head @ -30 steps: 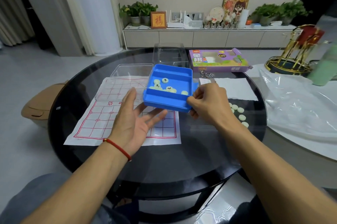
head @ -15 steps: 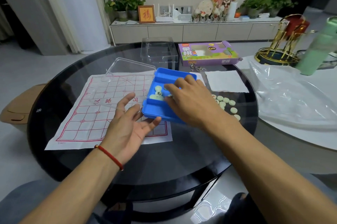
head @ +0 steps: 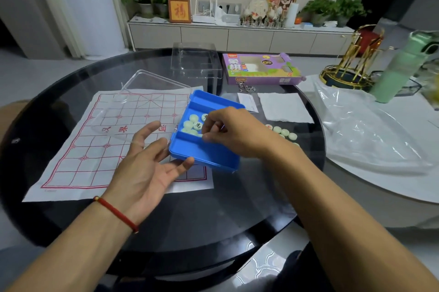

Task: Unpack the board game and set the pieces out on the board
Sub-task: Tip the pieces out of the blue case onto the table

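Observation:
A blue plastic tray (head: 202, 156) is held tilted over the right edge of the paper board (head: 95, 149), a white sheet with a red grid. Several pale green round pieces (head: 193, 119) lie in the tray's middle compartment. My left hand (head: 147, 168) is open, palm up, its fingertips touching the tray's near-left corner. My right hand (head: 232, 135) reaches into the tray from the right, fingers and thumb curled and pinching at a piece. More pale green pieces (head: 285, 132) lie loose on the dark glass table to the right of the tray.
A clear lid (head: 142, 92) rests on the board's far part. Behind it stand a clear box (head: 194, 61) and the purple game carton (head: 261, 68). A white paper sheet (head: 285, 106), a plastic bag (head: 368, 135), a green bottle (head: 399, 71) and a gold rack (head: 349, 66) are to the right.
My right hand let go of the tray's near-right corner and moved into the tray, curling over the pieces. My left hand stayed open at the tray's near-left corner.

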The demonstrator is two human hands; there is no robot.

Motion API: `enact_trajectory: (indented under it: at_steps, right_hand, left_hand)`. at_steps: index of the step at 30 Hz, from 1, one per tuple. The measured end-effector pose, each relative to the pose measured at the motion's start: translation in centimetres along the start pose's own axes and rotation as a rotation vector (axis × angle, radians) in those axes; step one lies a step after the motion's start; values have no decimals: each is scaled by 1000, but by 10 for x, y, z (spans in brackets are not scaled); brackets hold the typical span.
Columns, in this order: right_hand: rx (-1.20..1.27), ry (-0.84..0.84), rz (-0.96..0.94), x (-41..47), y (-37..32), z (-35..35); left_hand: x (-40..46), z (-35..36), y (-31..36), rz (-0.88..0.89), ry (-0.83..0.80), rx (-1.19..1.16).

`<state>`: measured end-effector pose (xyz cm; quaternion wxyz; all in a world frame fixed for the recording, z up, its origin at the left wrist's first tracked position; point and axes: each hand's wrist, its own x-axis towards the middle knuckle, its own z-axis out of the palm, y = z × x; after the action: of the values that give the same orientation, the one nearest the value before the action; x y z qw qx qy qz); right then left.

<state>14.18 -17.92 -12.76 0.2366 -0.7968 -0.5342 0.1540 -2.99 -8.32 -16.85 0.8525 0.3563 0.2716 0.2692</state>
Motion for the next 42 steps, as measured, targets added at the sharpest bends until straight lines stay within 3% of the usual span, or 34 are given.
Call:
enact_trajectory:
  at_steps: [14,25,27,31,36,39,42]
  right_hand:
    - [168,31,3,-2,8,-3]
    - [223,397,111,-9,49,-36]
    - [171,362,170,-10,61,-37]
    - [-61,135,189,-2,61,-13]
    - [-187,88,148,14,59,10]
    - [-252,227,151,17,60,8]
    - [-158,442,8,11,41,-1]
  left_hand:
    - [-2,0,0,-5,12,-15]
    - [1,-3,6,19,73,-79]
    - [3,-5,9,53,105,-84]
    - [6,-9,14,102,163,-63]
    - [5,-12,15,104,160,-67]
    - [5,-12,15,108,160,-61]
    - [4,-10,15,105,143,-54]
